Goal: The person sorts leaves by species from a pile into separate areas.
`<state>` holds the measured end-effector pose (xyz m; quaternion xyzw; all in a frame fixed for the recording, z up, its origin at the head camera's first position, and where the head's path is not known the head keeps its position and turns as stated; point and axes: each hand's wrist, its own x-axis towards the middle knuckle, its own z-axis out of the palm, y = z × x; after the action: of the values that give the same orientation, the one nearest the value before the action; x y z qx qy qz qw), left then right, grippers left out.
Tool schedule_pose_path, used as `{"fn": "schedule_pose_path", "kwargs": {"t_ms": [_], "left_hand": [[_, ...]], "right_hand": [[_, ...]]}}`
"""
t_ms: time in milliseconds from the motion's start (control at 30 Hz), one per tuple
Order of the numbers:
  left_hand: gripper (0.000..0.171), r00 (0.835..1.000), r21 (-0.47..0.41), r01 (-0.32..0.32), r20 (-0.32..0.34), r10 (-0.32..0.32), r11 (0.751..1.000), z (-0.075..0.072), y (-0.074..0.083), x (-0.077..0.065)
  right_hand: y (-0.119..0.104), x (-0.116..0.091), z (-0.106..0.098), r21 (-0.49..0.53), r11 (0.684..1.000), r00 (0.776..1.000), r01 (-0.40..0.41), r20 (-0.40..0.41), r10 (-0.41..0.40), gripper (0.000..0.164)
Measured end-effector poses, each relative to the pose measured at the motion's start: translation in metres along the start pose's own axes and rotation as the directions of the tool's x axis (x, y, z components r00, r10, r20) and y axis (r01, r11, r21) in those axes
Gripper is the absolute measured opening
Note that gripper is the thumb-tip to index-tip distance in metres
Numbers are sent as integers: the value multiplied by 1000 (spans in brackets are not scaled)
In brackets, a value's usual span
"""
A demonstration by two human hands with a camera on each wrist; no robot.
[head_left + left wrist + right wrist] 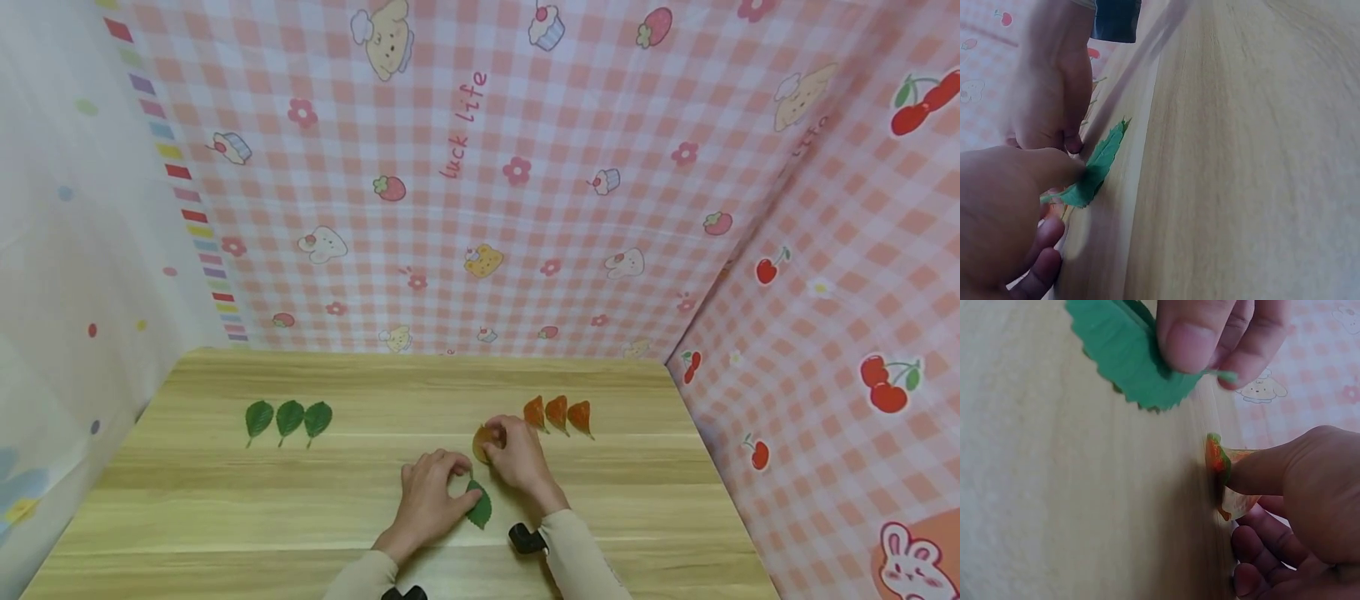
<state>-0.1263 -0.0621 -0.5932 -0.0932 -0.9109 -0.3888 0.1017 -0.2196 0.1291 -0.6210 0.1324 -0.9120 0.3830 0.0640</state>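
Observation:
Near the middle of the table, my left hand [427,497] pinches a single green leaf [480,507] with a toothed edge. The thumb lies across the leaf close to its stem, and in the right wrist view the leaf [1125,359] stands out from the fingertips. Just beyond it, my right hand [519,454] pinches a yellowish-orange leaf [480,445] between thumb and fingers. The right wrist view shows this leaf's red-orange and green edge [1215,459] beside the thumb; the fingers hide part of it.
Three green leaves [289,418] lie in a row at the back left of the wooden table [225,508]. Three orange leaves [557,413] form another row at the back right, close to my right hand. Patterned cloth [450,208] hangs behind the table and along its sides.

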Motion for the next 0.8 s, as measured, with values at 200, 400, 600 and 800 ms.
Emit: {"fn": "schedule_pose_path", "kwargs": {"t_ms": [200, 400, 600, 800], "left_hand": [[30, 996, -111, 54, 74, -46, 992, -8, 2, 2], [29, 996, -234, 58, 80, -40, 971, -18, 2, 4], [19, 995, -319, 80, 77, -58, 944, -33, 4, 7], [14, 993, -351, 107, 75, -86, 930, -51, 3, 5]], "right_hand": [[1, 0, -1, 1, 1000, 1000, 2, 14, -2, 23], [4, 1, 0, -10, 1000, 1000, 1, 29, -1, 20], [5, 1, -1, -6, 1000, 999, 3, 39, -3, 19], [7, 1, 1, 13, 1000, 999, 14, 32, -14, 20]]}}
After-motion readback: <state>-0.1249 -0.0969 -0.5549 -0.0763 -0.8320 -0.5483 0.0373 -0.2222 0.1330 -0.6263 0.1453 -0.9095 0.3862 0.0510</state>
